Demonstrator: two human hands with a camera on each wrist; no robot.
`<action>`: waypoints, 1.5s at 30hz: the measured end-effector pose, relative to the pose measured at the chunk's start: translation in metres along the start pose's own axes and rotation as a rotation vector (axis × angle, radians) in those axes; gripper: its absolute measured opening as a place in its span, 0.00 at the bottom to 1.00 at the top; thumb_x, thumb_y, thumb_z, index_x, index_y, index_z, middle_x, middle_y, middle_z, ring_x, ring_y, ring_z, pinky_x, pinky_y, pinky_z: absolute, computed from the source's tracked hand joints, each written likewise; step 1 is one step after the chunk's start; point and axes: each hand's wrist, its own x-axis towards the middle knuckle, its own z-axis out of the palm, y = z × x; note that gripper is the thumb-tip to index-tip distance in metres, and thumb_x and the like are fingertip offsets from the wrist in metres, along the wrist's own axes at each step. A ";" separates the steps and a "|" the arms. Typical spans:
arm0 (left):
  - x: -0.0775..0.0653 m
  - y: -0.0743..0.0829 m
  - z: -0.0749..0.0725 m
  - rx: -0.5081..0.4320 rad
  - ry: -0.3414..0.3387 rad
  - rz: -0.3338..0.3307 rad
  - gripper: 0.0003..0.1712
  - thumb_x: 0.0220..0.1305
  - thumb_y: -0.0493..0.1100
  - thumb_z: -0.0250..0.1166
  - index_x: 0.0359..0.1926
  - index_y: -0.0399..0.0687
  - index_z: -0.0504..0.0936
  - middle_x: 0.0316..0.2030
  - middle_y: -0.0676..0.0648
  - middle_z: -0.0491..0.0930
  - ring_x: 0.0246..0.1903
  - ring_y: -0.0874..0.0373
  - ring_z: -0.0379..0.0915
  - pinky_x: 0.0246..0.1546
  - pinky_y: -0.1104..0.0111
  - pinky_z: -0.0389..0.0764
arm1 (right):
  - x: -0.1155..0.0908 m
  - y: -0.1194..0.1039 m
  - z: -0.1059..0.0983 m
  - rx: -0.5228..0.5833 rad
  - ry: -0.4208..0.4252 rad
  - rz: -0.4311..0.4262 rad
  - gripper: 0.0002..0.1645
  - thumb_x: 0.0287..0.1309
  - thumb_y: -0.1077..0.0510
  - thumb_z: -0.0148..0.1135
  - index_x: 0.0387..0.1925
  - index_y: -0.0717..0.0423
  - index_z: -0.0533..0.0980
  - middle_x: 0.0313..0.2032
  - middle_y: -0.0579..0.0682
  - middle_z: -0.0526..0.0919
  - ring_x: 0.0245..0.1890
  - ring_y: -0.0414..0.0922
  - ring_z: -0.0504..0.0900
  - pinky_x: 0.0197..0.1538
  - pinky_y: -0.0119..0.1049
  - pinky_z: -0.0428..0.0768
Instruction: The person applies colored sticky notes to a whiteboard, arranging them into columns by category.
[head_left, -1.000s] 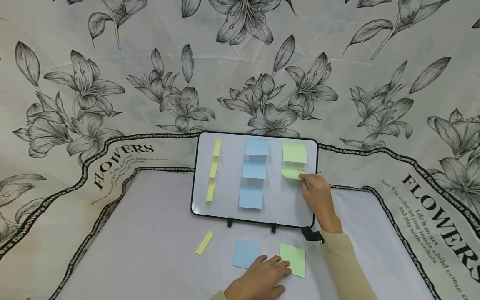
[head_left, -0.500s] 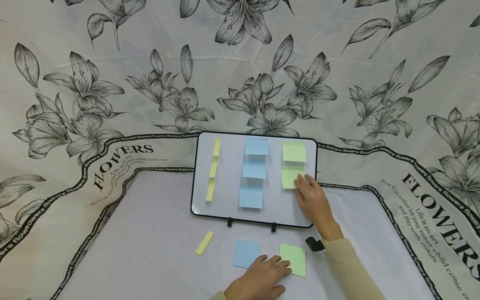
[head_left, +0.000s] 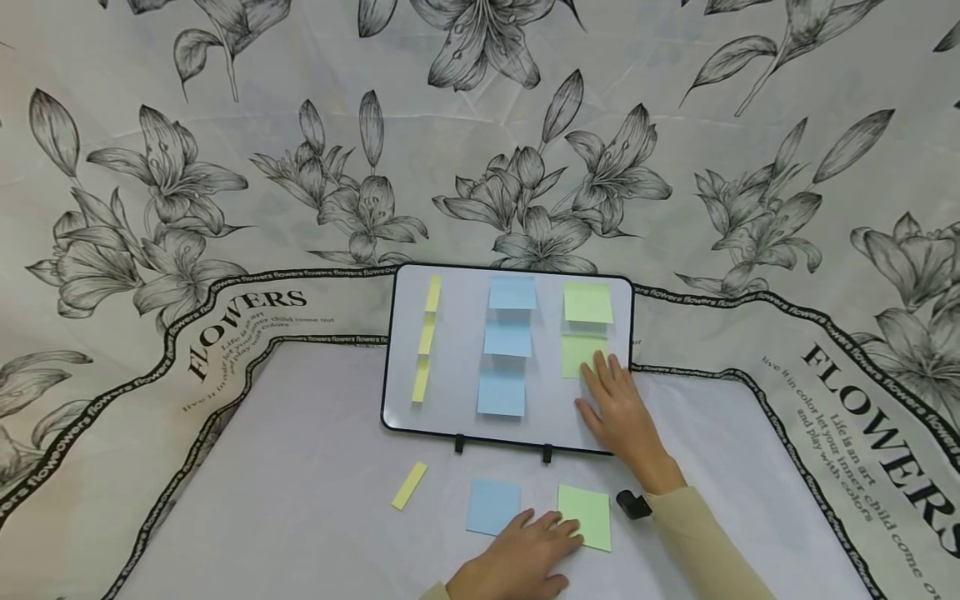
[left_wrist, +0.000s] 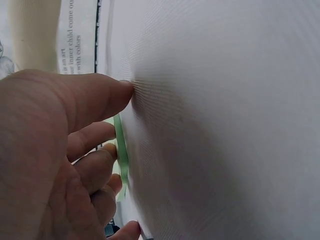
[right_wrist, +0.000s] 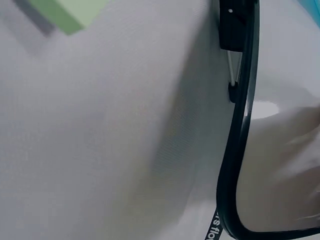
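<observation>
A small black-framed whiteboard (head_left: 457, 358) leans upright at the back of the table. Straight, spread fingers of my right hand (head_left: 618, 412) touch the right part of the lower green sticky note (head_left: 576, 357) on it. Another green sticky note (head_left: 588, 302) is stuck just above. Down on the tabletop, my left hand (head_left: 517, 554) rests with its fingertips on the left edge of a green sticky note pad (head_left: 592, 512). In the left wrist view, the thumb touches the white cloth and the other fingers reach the pad's green side (left_wrist: 120, 145). The right wrist view does not show the right hand itself.
Blue sticky notes (head_left: 502, 392) and narrow yellow sticky notes (head_left: 427, 336) form two columns on the board. A blue pad (head_left: 491, 504) and a yellow strip pad (head_left: 409, 486) lie in front of it. Black feet (head_left: 459, 444) hold the board's lower edge. Floral cloth (head_left: 480, 167) hangs behind.
The right hand has gone from pinching the lower green note's corner to lying flat-fingered on it. That note, curled up before, now lies against the board. The left hand stays put.
</observation>
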 end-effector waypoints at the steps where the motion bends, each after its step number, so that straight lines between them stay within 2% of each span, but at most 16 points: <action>1: -0.001 0.000 0.000 0.005 0.003 0.006 0.32 0.72 0.59 0.64 0.73 0.66 0.70 0.74 0.63 0.66 0.74 0.65 0.60 0.69 0.55 0.72 | -0.001 -0.001 0.000 0.002 -0.013 0.007 0.41 0.58 0.57 0.71 0.69 0.68 0.70 0.72 0.71 0.66 0.74 0.71 0.62 0.70 0.70 0.64; 5: -0.004 0.000 0.000 0.074 0.040 0.046 0.31 0.73 0.59 0.63 0.73 0.64 0.71 0.75 0.61 0.64 0.74 0.63 0.61 0.68 0.55 0.73 | -0.005 -0.001 0.000 0.000 -0.048 0.010 0.40 0.65 0.52 0.66 0.72 0.69 0.67 0.74 0.71 0.63 0.74 0.71 0.60 0.71 0.70 0.62; 9: -0.007 -0.001 -0.003 0.129 0.098 0.092 0.26 0.74 0.58 0.61 0.70 0.62 0.75 0.76 0.59 0.64 0.74 0.61 0.63 0.65 0.57 0.77 | -0.009 -0.001 0.000 -0.004 -0.044 -0.006 0.39 0.74 0.47 0.58 0.72 0.71 0.65 0.74 0.71 0.63 0.74 0.72 0.61 0.70 0.71 0.63; 14: -0.003 -0.006 -0.014 0.107 0.190 0.114 0.25 0.75 0.57 0.60 0.69 0.60 0.78 0.73 0.58 0.69 0.73 0.57 0.66 0.59 0.65 0.80 | -0.014 -0.003 -0.002 0.003 -0.054 -0.001 0.40 0.72 0.48 0.59 0.72 0.72 0.64 0.74 0.71 0.63 0.74 0.72 0.60 0.70 0.70 0.63; 17: 0.003 -0.010 -0.027 0.097 0.269 0.106 0.26 0.75 0.56 0.61 0.69 0.56 0.77 0.71 0.56 0.73 0.70 0.55 0.71 0.57 0.66 0.82 | -0.016 -0.003 -0.001 0.007 -0.076 0.022 0.41 0.71 0.48 0.59 0.74 0.70 0.63 0.75 0.69 0.61 0.76 0.70 0.58 0.72 0.68 0.61; 20: 0.010 -0.017 -0.040 0.115 0.366 0.094 0.26 0.73 0.54 0.63 0.68 0.52 0.78 0.66 0.55 0.78 0.66 0.53 0.76 0.54 0.64 0.84 | -0.017 -0.003 0.001 0.008 -0.087 0.041 0.41 0.72 0.46 0.56 0.74 0.69 0.62 0.76 0.68 0.60 0.76 0.69 0.57 0.74 0.67 0.59; 24: 0.022 -0.026 -0.055 0.098 0.467 0.076 0.25 0.73 0.51 0.64 0.66 0.50 0.79 0.62 0.54 0.82 0.62 0.56 0.80 0.54 0.66 0.84 | -0.019 -0.004 0.003 -0.002 -0.072 0.043 0.41 0.78 0.40 0.45 0.75 0.68 0.62 0.77 0.67 0.60 0.76 0.69 0.58 0.72 0.69 0.61; 30: 0.046 -0.036 -0.081 0.082 0.570 0.076 0.22 0.72 0.47 0.66 0.64 0.46 0.81 0.56 0.51 0.86 0.56 0.60 0.83 0.54 0.72 0.83 | -0.020 -0.004 0.005 -0.016 -0.051 0.033 0.46 0.80 0.34 0.30 0.75 0.68 0.62 0.77 0.67 0.59 0.76 0.69 0.58 0.70 0.71 0.63; 34: 0.062 -0.044 -0.097 0.105 0.587 0.047 0.21 0.73 0.46 0.64 0.64 0.46 0.81 0.54 0.51 0.86 0.53 0.61 0.84 0.52 0.73 0.83 | -0.020 -0.005 0.007 -0.028 -0.052 0.027 0.48 0.79 0.33 0.28 0.74 0.69 0.62 0.77 0.67 0.59 0.76 0.70 0.59 0.68 0.72 0.64; 41: 0.087 -0.054 -0.119 0.114 0.564 -0.045 0.22 0.75 0.48 0.61 0.66 0.48 0.80 0.54 0.51 0.85 0.52 0.60 0.83 0.49 0.72 0.84 | -0.020 -0.007 0.009 -0.024 -0.051 0.040 0.48 0.79 0.32 0.26 0.75 0.67 0.62 0.77 0.66 0.60 0.75 0.69 0.59 0.69 0.71 0.64; 42: 0.091 -0.054 -0.122 0.096 0.556 -0.067 0.22 0.75 0.47 0.60 0.66 0.49 0.79 0.54 0.52 0.85 0.52 0.61 0.83 0.48 0.72 0.84 | -0.020 -0.006 0.008 -0.025 -0.050 0.041 0.47 0.79 0.32 0.27 0.75 0.67 0.62 0.77 0.66 0.60 0.75 0.69 0.60 0.69 0.71 0.64; 44: 0.099 -0.053 -0.127 0.046 0.550 -0.107 0.22 0.76 0.47 0.59 0.67 0.50 0.79 0.55 0.52 0.84 0.52 0.61 0.82 0.48 0.72 0.84 | -0.020 -0.006 0.007 -0.023 -0.047 0.041 0.43 0.80 0.37 0.37 0.74 0.68 0.63 0.76 0.67 0.61 0.75 0.70 0.60 0.69 0.72 0.64; 45: 0.103 -0.053 -0.128 0.021 0.551 -0.126 0.22 0.76 0.47 0.58 0.67 0.50 0.79 0.55 0.52 0.83 0.52 0.61 0.82 0.48 0.72 0.84 | -0.020 -0.006 0.008 -0.024 -0.048 0.042 0.43 0.80 0.37 0.38 0.74 0.68 0.63 0.76 0.67 0.61 0.75 0.70 0.60 0.69 0.72 0.63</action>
